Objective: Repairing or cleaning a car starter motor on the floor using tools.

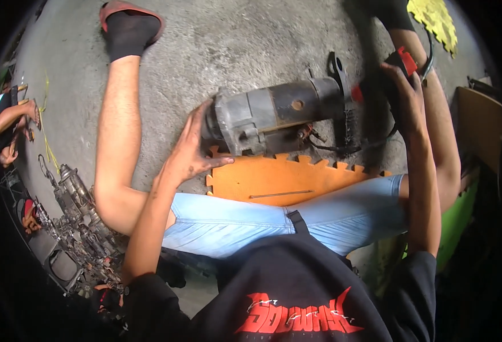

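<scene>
A grey and black starter motor (251, 111) lies on its side between my legs, its far end to the right. My left hand (189, 148) is wrapped about its left end, with the thumb stretched out over an orange foam mat (262, 175). In my right hand (407, 102) is a black and red power tool (404, 60), gripped by its dark body. Its red-tipped front is by the motor's right end; dark shadow there hides whether the two touch. A dark metal bracket with a hole (337, 65) stands up beside that end.
A thin metal rod (282, 194) lies on the orange mat. On the left is a pile of greasy metal parts (83, 214), with another person (11, 125) beyond. A yellow foam piece (436, 23) lies at the upper right, a brown board (478, 125) and green mat (459, 228) at the right.
</scene>
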`<action>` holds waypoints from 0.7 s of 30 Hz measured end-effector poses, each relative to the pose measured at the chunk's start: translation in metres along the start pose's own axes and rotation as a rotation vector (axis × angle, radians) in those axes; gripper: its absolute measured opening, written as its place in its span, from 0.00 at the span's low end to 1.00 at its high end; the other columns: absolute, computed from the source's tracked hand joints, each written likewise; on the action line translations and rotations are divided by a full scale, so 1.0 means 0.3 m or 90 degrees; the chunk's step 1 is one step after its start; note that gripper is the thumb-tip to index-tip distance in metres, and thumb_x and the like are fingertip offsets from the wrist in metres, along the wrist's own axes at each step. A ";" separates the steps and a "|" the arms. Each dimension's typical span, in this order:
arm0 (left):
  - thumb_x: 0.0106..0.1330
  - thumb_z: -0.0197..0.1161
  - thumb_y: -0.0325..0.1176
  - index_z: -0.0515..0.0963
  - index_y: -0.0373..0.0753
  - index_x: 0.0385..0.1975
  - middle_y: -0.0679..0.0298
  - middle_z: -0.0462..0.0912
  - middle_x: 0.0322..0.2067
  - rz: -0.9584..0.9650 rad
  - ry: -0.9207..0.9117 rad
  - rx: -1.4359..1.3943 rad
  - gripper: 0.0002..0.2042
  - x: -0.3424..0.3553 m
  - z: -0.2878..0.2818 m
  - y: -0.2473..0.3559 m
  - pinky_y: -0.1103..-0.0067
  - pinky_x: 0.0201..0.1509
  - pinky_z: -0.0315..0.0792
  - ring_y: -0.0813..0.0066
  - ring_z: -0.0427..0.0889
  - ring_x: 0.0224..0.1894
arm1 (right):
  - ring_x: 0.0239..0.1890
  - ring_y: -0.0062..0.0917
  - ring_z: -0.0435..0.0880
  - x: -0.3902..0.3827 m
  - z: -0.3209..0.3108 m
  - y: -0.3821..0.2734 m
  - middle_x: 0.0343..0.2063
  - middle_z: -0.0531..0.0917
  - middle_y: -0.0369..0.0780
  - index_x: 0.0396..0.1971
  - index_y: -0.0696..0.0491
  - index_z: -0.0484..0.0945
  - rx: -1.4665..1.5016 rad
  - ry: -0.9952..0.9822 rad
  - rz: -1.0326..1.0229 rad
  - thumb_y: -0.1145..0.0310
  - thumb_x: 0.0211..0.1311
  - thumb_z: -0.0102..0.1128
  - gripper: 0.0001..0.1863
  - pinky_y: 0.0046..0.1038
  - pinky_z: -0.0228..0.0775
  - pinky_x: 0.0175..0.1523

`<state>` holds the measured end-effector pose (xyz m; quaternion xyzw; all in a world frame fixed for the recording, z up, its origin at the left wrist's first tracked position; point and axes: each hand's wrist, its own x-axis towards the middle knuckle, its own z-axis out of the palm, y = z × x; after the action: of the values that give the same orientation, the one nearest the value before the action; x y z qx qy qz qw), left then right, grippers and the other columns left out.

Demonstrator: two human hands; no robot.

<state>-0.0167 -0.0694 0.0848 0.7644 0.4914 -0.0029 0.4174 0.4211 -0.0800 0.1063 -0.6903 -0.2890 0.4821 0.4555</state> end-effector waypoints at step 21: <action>0.47 0.78 0.58 0.51 0.27 0.72 0.37 0.60 0.69 -0.062 -0.280 -0.139 0.59 0.105 -0.124 -0.150 0.64 0.77 0.55 0.47 0.58 0.73 | 0.40 0.17 0.79 0.076 0.018 0.058 0.38 0.81 0.35 0.51 0.56 0.79 -0.053 0.057 -0.011 0.59 0.69 0.61 0.19 0.21 0.70 0.49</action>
<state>-0.0494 -0.0143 0.0673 0.6713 0.4226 -0.1362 0.5935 0.4239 -0.0663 0.0806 -0.7271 -0.2944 0.4342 0.4428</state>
